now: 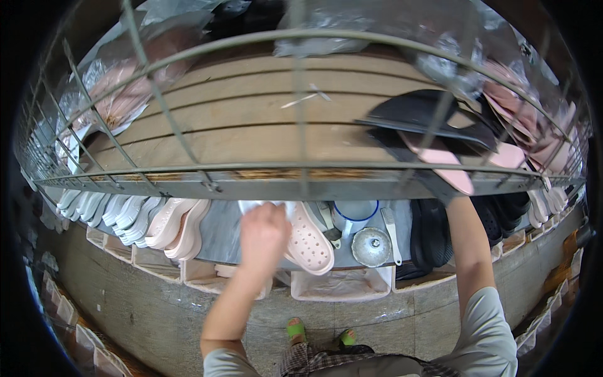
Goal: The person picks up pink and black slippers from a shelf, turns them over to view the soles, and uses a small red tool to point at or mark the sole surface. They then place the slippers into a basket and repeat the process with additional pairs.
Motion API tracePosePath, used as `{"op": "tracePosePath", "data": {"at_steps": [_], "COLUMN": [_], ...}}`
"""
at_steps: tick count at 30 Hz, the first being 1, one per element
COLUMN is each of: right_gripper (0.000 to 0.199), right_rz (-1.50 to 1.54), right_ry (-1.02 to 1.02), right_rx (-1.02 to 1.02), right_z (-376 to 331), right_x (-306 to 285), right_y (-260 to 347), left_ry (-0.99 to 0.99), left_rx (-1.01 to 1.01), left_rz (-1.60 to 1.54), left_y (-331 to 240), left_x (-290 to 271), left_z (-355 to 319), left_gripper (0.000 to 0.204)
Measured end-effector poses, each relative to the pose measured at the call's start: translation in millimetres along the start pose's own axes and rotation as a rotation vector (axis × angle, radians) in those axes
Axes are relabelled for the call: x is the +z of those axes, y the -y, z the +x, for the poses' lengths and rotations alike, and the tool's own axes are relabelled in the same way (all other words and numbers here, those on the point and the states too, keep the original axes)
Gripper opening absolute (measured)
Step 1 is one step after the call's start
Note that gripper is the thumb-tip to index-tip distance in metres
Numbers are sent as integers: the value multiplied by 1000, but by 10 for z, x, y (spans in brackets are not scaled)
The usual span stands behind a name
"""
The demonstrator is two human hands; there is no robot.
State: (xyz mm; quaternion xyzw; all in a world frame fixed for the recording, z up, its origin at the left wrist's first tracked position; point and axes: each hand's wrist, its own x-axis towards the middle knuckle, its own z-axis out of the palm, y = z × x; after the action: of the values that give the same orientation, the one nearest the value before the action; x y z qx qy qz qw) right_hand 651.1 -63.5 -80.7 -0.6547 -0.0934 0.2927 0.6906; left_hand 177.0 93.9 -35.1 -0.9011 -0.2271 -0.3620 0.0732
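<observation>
One pink perforated slipper [308, 242] lies sole-up just right of our left hand [262, 231], long axis running from upper left to lower right. Our left fingers curl closed over white cloth [257, 206]. Our right hand is hidden behind the shelf rail [314, 182]; grip unknown.

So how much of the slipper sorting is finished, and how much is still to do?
Done, it seems: rows of white and pink slippers stand on edge along the lower shelf. In hand: the left hand rests on a pink perforated slipper and something white; the right arm reaches up to the wire shelf, its hand hidden. Probably left: loose pink and black slippers and bagged ones on the top shelf.
</observation>
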Motion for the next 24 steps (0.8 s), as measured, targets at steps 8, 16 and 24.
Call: {"op": "tracePosePath", "data": {"at_steps": [8, 16, 24], "right_gripper": [41, 17, 43], "right_rz": [44, -38, 67], "right_ry": [-26, 58, -347], "right_rx": [-188, -434, -89], "right_z": [-424, -2872, -3798], "right_x": [113, -1727, -2541], "right_y": [224, -31, -1403], "left_ry": [245, 101, 254], "left_rx": [-98, -55, 74], "left_rz": [-140, 103, -511], "left_y": [-932, -1219, -2561], "left_x": [-58, -166, 421], "left_z": [-214, -222, 165], "left_gripper": [30, 51, 51]}}
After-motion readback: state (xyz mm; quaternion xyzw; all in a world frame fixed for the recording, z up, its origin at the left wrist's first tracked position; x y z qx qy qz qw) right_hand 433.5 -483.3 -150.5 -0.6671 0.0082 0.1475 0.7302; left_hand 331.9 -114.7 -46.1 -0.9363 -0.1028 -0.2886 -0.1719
